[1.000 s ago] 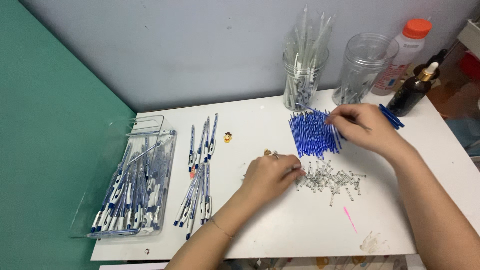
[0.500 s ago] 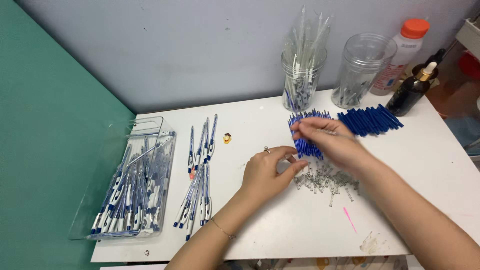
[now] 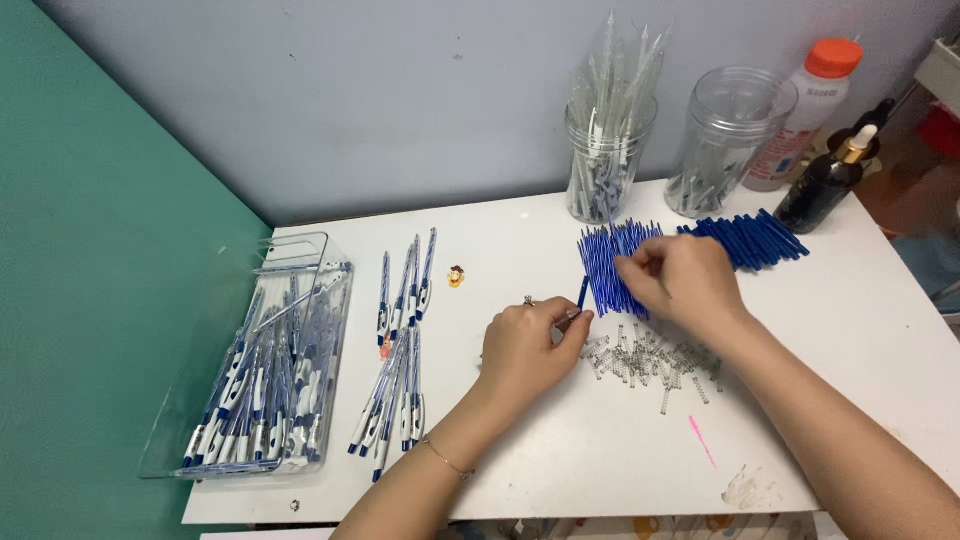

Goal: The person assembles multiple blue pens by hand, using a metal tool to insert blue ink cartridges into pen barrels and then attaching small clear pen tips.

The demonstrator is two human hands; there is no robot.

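The left hand [image 3: 525, 345] is pinching a short blue pen part [image 3: 582, 294] between thumb and fingertips, its grip clamped on the lower end so the piece is standing nearly upright just above the worktop [image 3: 600, 450]. The right hand [image 3: 680, 282] is resting on the fan of thin blue refills [image 3: 608, 262], fingers curled together over them; whether they are actually gripping one cannot be told. Just below both hands a loose scatter of small metal springs [image 3: 650, 360] is lying, and a second heap of blue parts [image 3: 750, 238] is sitting to the right. Judging by the piles, the work is looking partly done: a clear tray [image 3: 300, 262] at the left is already holding many finished blue and white pens, more finished pens [image 3: 400, 370] are lying in rows beside it, yet plenty of refills, springs and blue parts are still waiting. At the back two clear jars [image 3: 605, 165] are holding clear barrels and small bits, beside an orange-capped bottle [image 3: 800, 120] and a dark dropper bottle [image 3: 825, 185]. The worktop is white and marked with a pink streak [image 3: 702, 442], standing against a pale grey wall with a green wall at the left.
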